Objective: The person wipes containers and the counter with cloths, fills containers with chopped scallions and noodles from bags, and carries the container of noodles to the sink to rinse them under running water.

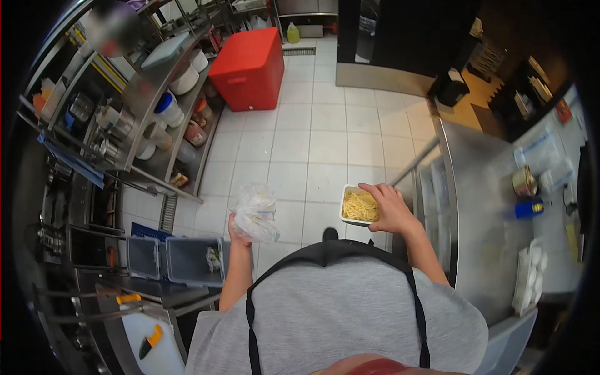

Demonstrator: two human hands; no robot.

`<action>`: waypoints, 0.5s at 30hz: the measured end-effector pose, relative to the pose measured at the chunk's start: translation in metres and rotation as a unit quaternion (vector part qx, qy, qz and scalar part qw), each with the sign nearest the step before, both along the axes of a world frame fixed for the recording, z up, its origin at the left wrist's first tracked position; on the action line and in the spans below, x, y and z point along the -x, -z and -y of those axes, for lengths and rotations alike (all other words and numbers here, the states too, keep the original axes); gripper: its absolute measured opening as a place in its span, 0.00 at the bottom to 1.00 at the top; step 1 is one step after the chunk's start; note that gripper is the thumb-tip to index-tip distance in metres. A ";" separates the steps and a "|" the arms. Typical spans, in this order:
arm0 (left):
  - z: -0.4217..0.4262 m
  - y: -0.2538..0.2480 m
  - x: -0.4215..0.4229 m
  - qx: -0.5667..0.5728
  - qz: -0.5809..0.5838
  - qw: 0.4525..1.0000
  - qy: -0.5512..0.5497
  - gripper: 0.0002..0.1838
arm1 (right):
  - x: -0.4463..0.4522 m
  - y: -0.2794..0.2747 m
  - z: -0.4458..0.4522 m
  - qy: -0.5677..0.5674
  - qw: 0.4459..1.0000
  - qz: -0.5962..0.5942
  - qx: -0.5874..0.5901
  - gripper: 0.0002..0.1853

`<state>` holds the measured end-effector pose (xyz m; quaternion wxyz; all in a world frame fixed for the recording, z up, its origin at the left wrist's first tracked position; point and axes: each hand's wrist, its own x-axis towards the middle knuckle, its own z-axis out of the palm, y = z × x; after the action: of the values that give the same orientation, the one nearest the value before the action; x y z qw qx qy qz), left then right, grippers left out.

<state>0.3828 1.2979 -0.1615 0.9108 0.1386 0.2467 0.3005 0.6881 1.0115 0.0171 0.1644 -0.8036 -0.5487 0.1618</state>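
Note:
A clear, crumpled plastic bag [255,212] is held up over the floor by my left hand [237,231], whose fingers are mostly hidden behind it. Some pale contents seem to show through the plastic, but I cannot make out what they are. On the other side, my right hand [394,210] grips a small white rectangular tub [343,203] from above and along its right edge. Pale yellow shredded food [360,207], perhaps grated cheese, lies inside the tub, which has no lid on.
Steel shelves with containers line the left, and a red cooler box [250,67] stands on the tiled floor. Grey bins [195,259] and a cutting board [150,337] with an orange-handled knife [150,341] are lower left. A steel counter [484,206] with an egg tray [530,278] runs along the right.

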 end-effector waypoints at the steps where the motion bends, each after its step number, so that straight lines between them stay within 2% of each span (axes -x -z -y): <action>1: -0.023 -0.001 -0.020 -0.006 -0.026 0.999 -0.027 0.32 | -0.024 -0.003 -0.027 -0.005 1.000 0.001 -0.005 0.52; 6: -0.111 -0.027 -0.088 0.009 -0.030 0.997 -0.066 0.32 | -0.125 -0.020 -0.149 -0.068 0.998 -0.010 -0.008 0.53; 8: -0.150 -0.021 -0.112 0.028 -0.020 0.996 -0.078 0.32 | -0.165 -0.017 -0.199 -0.079 0.997 -0.009 -0.015 0.52; 12: -0.253 0.023 -0.162 0.008 -0.036 0.995 -0.092 0.34 | -0.237 -0.009 -0.295 -0.064 0.997 -0.003 -0.032 0.53; 15: -0.343 0.025 -0.229 -0.016 -0.043 0.992 -0.121 0.34 | -0.294 -0.012 -0.360 -0.027 0.999 -0.019 -0.009 0.53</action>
<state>0.6114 1.6405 -0.1868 0.8537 0.1354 0.2958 0.4067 0.9826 1.3718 0.0288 0.1781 -0.7837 -0.5682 0.1764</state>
